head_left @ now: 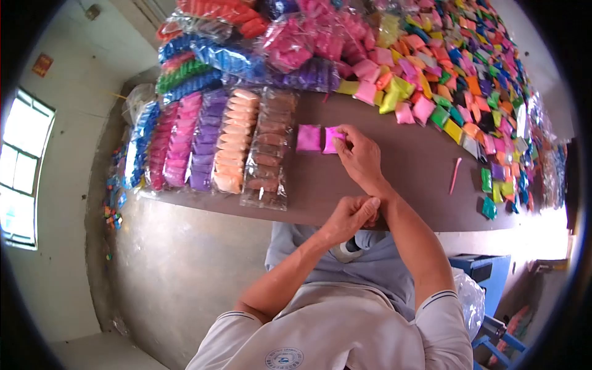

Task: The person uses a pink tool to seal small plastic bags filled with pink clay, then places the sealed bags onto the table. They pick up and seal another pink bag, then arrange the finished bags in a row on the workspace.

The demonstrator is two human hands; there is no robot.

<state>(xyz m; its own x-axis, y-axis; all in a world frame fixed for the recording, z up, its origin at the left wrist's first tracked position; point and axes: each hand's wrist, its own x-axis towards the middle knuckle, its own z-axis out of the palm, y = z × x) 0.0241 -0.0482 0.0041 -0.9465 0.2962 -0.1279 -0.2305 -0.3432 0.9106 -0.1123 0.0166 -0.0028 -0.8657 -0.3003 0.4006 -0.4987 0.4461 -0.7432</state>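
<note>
Two small bright pink packets lie side by side on the brown table. The left packet (308, 138) lies flat with no hand on it. My right hand (359, 154) has its bent fingers on the right edge of the other pink packet (331, 140), partly covering it. Close to the table's front edge, my left hand (353, 217) is closed, with its thumb against my right wrist. Whatever the left fingers may hold is hidden. To the left lies a clear bag of brown packets (269, 148), stacked in a row.
More bagged rows in peach (236, 142), purple (209, 139) and pink (184, 139) line the table's left side. Bags of pink packets (308, 37) are piled behind. Loose colourful packets (425, 68) heap at the back right. A thin pink strip (455, 176) lies on the right.
</note>
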